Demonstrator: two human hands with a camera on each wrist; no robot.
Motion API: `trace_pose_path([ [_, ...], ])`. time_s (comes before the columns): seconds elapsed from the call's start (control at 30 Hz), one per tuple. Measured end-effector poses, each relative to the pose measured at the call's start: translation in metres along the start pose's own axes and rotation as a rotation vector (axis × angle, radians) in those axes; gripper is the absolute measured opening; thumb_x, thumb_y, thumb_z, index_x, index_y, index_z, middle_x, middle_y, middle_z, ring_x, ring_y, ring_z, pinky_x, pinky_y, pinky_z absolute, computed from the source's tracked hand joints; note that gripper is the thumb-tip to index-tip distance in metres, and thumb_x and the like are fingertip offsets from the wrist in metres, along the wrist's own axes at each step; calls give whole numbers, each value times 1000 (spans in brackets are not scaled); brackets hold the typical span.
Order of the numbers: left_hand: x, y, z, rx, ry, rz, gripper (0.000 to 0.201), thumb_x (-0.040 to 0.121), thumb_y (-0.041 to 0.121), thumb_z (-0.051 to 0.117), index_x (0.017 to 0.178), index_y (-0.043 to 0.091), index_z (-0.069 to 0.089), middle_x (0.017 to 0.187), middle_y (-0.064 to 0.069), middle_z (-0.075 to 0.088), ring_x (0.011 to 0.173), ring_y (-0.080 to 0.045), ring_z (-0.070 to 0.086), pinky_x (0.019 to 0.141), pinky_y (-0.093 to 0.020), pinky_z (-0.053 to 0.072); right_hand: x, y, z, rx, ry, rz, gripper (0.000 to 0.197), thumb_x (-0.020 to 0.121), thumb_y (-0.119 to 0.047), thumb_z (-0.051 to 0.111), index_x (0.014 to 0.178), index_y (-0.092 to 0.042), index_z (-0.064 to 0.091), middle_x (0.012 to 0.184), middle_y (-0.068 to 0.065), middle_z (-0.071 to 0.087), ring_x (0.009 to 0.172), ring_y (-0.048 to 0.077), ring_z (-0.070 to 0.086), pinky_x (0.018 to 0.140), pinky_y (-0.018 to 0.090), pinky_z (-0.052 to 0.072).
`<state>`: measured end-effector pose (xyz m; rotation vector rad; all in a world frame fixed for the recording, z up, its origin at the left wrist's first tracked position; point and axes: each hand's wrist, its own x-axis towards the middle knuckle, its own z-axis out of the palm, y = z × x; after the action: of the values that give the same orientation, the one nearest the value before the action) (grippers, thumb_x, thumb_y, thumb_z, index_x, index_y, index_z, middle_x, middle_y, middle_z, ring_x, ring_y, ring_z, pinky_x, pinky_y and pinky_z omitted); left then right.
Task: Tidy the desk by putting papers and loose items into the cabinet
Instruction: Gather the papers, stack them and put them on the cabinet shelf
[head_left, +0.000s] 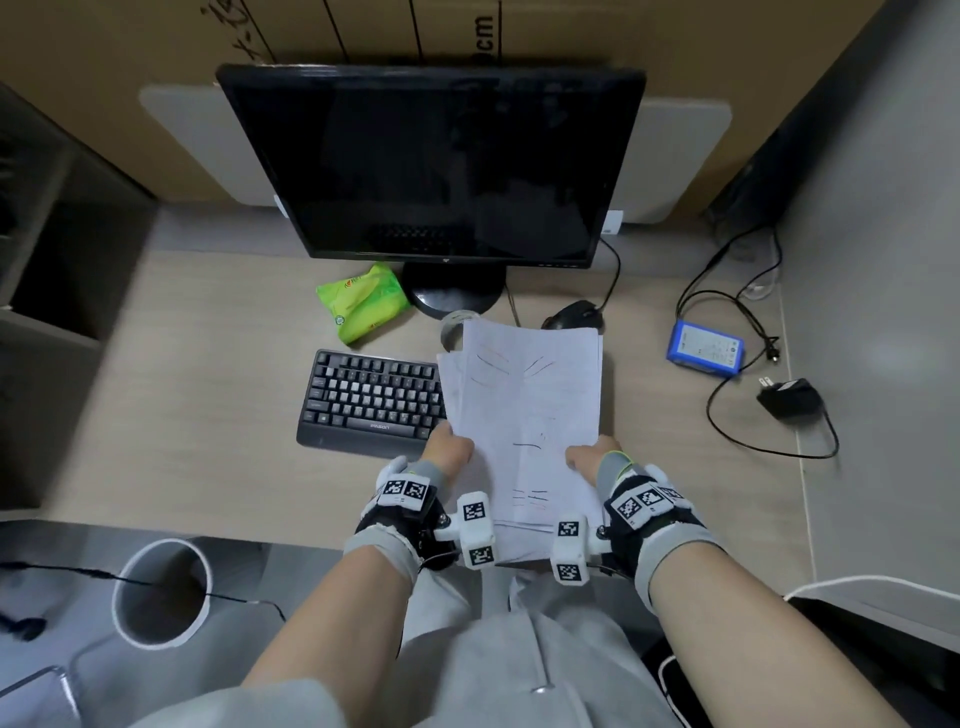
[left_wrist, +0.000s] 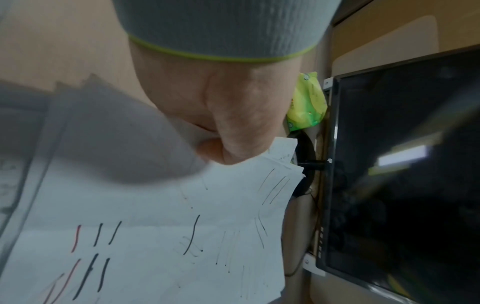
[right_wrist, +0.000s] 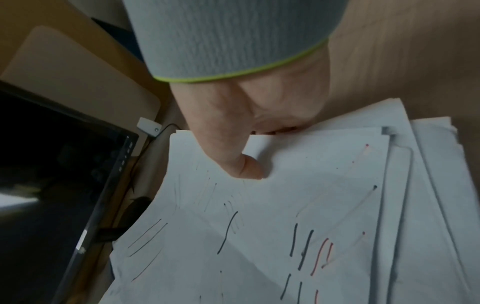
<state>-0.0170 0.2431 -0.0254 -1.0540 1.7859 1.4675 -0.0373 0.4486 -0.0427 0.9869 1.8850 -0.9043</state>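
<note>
Both arms bare from the elbow down, each with a light grey knit cuff at the wrist, lower centre of the head view. Over those sit black wrist mounts with white blocks covered in black-and-white square tag markers — two on top of each wrist, plus an extra white block jutting inward with a tag on each face. Small silver screws show where the blocks join. The left hand (head_left: 448, 451) and right hand (head_left: 589, 457) wear grey fingerless sleeves edged in lime green — clearest at the top of both wrist views. Grey hoodie and grey trousers at bottom centre, with a metal-tipped drawstring.
</note>
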Motion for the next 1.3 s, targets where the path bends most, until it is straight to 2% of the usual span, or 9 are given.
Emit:
trace_pose_path([
  [0.1, -5, 21, 14, -4, 76, 129, 45, 76, -7, 39, 115, 4, 59, 109, -18, 67, 96, -33, 64, 87, -42, 54, -8, -6, -25, 212, 92, -145, 56, 75, -2, 62, 128, 8, 48, 119, 18, 62, 89, 26, 53, 79, 35, 45],
  [0.33, -77, 110, 67, -197, 64, 652, 43, 73, -14, 41, 111, 1, 54, 88, -6, 54, 78, -14, 49, 69, -27, 42, -75, -38, -127, 603, 286, -599, 29, 74, 14, 61, 102, 9, 63, 102, 17, 68, 76, 6, 58, 53, 9, 44],
  [0.43, -97, 129, 88, -223, 90, 766, 44, 71, -5, 46, 112, 7, 55, 94, -3, 59, 81, -9, 52, 73, -17, 45, -94, -26, -156, 705, 316, -661, 10, 70, 1, 62, 79, -2, 58, 96, 7, 61, 77, 8, 56, 73, 17, 43],
  [0.53, -98, 119, 102, -228, 70, 771, 35, 69, -4, 48, 97, 16, 56, 85, 0, 59, 76, -8, 52, 67, -17, 46, -91, -4, -161, 767, 327, -669, 19, 74, 8, 60, 74, -9, 52, 98, 6, 60, 88, 12, 53, 81, 20, 41],
  [0.63, -90, 92, 116, -129, -2, 732, 35, 65, -5, 50, 96, 10, 57, 79, 1, 58, 75, -12, 53, 59, -19, 46, -76, 26, -151, 743, 369, -574, 24, 64, 2, 65, 86, -5, 59, 91, 7, 65, 84, 10, 56, 66, 9, 44],
  [0.73, -78, 71, 126, 17, -5, 626, 33, 70, -17, 50, 101, -6, 54, 74, 1, 54, 65, -11, 51, 47, -10, 41, -56, 55, -138, 760, 359, -441, 32, 69, 14, 66, 95, -4, 61, 84, 9, 65, 71, 12, 62, 73, 27, 50],
  [0.93, -74, 64, 147, 52, 21, 586, 27, 88, -6, 45, 108, 4, 59, 83, 0, 57, 76, -16, 50, 56, -14, 38, -50, 72, -147, 585, 393, -295, 15, 77, -1, 67, 92, -1, 65, 91, 14, 66, 83, 21, 58, 77, 34, 48],
  [1.17, -118, 117, 161, -74, -18, 777, 33, 86, 13, 42, 114, 12, 59, 98, -3, 61, 85, -16, 52, 77, -33, 45, -102, 39, -198, 883, 542, -508, 17, 74, 5, 65, 70, -10, 56, 74, -1, 62, 68, 15, 50, 44, 14, 40],
  [1.3, -152, 155, 162, -111, -63, 850, 42, 84, 25, 49, 127, 23, 53, 108, 6, 62, 102, -16, 57, 86, -37, 48, -122, 22, -223, 1060, 551, -546, 12, 61, -12, 70, 69, -16, 61, 63, -11, 65, 60, 20, 56, 58, 28, 47],
])
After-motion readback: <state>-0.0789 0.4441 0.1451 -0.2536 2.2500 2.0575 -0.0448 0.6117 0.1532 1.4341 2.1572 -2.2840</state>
